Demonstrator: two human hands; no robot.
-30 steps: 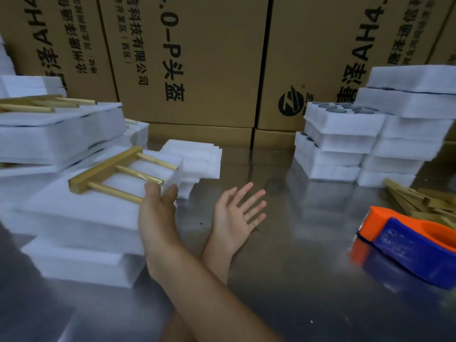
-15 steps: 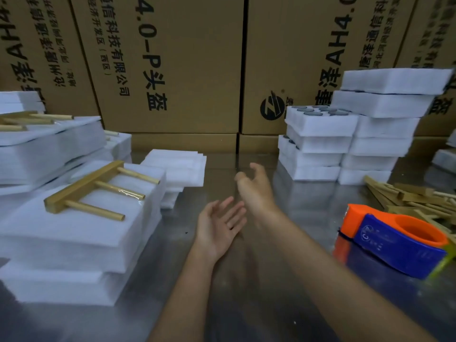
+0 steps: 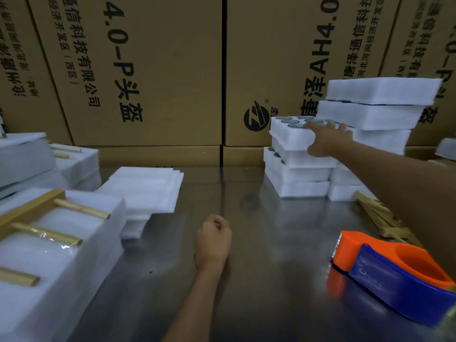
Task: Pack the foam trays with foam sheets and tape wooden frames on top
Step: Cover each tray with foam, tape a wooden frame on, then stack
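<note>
**Right hand on the top foam tray, left hand curled on the worktop**

The right hand (image 3: 325,139) reaches far forward to the shorter stack of foam trays (image 3: 296,169) at the back right of the steel worktop (image 3: 246,280). Its fingers lie spread over the top tray (image 3: 288,134), which has round dark pockets in its upper face, and the thumb sits against the tray's near side; whether it has a real grip on the tray I cannot tell. A taller stack of trays (image 3: 370,114) stands just behind and to the right, touching the first.

The left hand (image 3: 213,243) rests on the worktop near the middle, fingers curled into a loose fist, holding nothing.

A pile of thin foam sheets (image 3: 145,188) lies left of centre. At the near left sits a packed tray (image 3: 56,280) with a wooden frame (image 3: 42,225) lying on top, clear tape glinting on one rung. More packed trays are stacked behind it. Loose wooden frames (image 3: 380,218) lie at the right, just beyond an orange and blue tape dispenser (image 3: 394,272). Large printed cardboard boxes (image 3: 148,70) line the back.
</note>
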